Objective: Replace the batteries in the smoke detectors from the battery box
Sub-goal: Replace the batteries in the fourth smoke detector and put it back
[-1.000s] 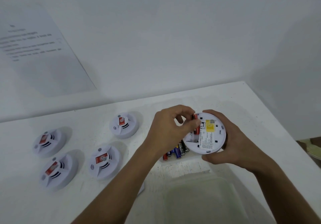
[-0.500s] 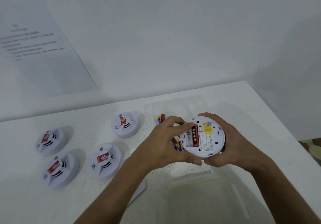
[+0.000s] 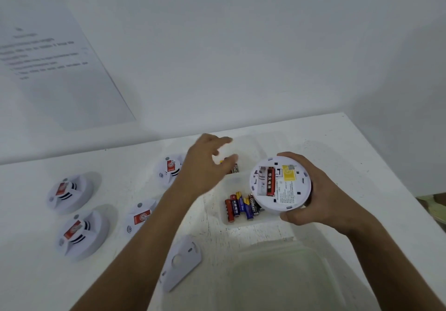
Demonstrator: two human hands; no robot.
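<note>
While the right hand [image 3: 321,199] grips the round white plastic smoke detector [image 3: 281,186] back-up above the clear plastic battery box [image 3: 253,222], its open bay faces the person; one red cylindrical battery [image 3: 270,181] sits there beside an empty slot. The left hand [image 3: 205,168], fingers loosely spread and holding nothing, hovers over the box's far compartment, where further cells [image 3: 235,167] lie, judged a reach for the second battery. A mixed row of red and blue batteries [image 3: 241,208] fills the near compartment, partly hidden beneath the detector. On the white bench [image 3: 29,274] rest four more white detectors [image 3: 72,192], face-up, and a detached white cover plate [image 3: 181,262]. Nothing obstructs the reach.
</note>
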